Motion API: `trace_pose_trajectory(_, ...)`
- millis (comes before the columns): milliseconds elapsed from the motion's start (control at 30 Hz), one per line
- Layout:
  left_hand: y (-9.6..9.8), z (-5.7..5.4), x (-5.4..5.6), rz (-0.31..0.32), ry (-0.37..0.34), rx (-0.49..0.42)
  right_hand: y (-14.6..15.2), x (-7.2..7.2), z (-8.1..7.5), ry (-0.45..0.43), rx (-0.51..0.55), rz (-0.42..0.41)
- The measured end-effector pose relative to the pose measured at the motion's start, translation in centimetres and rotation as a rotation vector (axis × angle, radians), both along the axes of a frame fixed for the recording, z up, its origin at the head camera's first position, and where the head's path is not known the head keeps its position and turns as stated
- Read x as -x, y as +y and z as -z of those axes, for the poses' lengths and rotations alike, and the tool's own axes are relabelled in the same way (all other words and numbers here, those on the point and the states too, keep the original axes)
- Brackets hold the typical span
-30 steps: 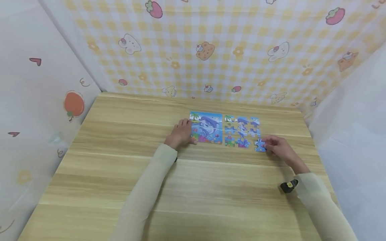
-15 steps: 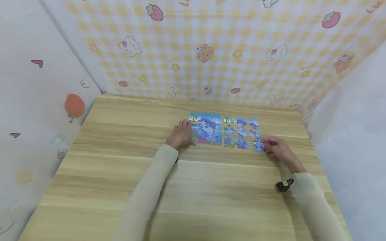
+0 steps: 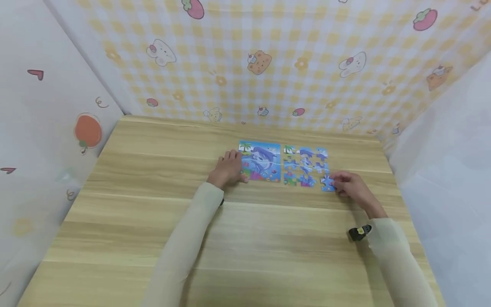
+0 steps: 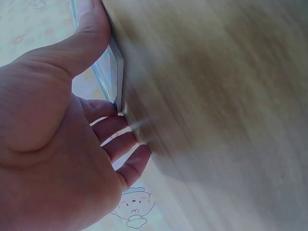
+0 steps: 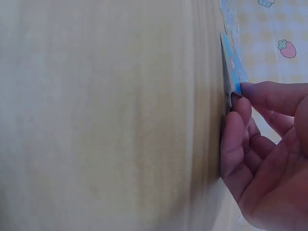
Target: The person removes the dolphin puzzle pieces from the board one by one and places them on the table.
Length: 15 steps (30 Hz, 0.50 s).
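Observation:
At the back of the table lies a square dolphin picture board (image 3: 261,161) with a blue sea scene. My left hand (image 3: 227,168) rests at its left side; the left wrist view shows the thumb along the board's near edge (image 4: 119,79) and the loosely spread fingers by its corner. Right of the board, several jigsaw pieces (image 3: 306,166) with matching pictures lie in rows with small gaps. My right hand (image 3: 353,187) pinches a blue jigsaw piece (image 3: 327,183) at the lower right of these rows. In the right wrist view that piece (image 5: 232,65) tilts slightly off the table, between thumb and forefinger.
The wood-grain table (image 3: 268,243) stretches toward me between both arms. Behind it hangs a yellow checked cloth (image 3: 230,64) with cartoon prints. Pale sheets stand left (image 3: 50,149) and right. A small black device (image 3: 359,233) sits at my right wrist.
My right hand has shifted the blue jigsaw piece slightly left, closer to the other pieces. My left hand stays beside the board. The head view has tilted a little.

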<state>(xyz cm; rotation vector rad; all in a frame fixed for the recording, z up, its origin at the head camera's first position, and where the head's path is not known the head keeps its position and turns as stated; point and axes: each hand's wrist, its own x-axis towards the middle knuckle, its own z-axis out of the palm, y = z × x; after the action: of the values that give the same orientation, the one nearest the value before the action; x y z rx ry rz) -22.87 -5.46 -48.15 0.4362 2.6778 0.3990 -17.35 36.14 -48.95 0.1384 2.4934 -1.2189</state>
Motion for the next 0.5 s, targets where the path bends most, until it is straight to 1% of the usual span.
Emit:
trace_pose_trajectory(100, -0.07, -0.10, 0.03, 0.002, -0.007, 0.004, -0.14, 0.22, -0.13, -0.011, 0.007, -0.007)
trace_pose_trajectory(233, -0.15, -0.18, 0.01, 0.003, -0.003, -0.005, -0.26, 0.39, -0.30, 0.006, -0.004, -0.031)
trace_pose_trajectory(500, -0.09, -0.04, 0.03, 0.000, -0.011, -0.006, -0.68, 0.47, 0.14, 0.115, -0.102, -0.082)
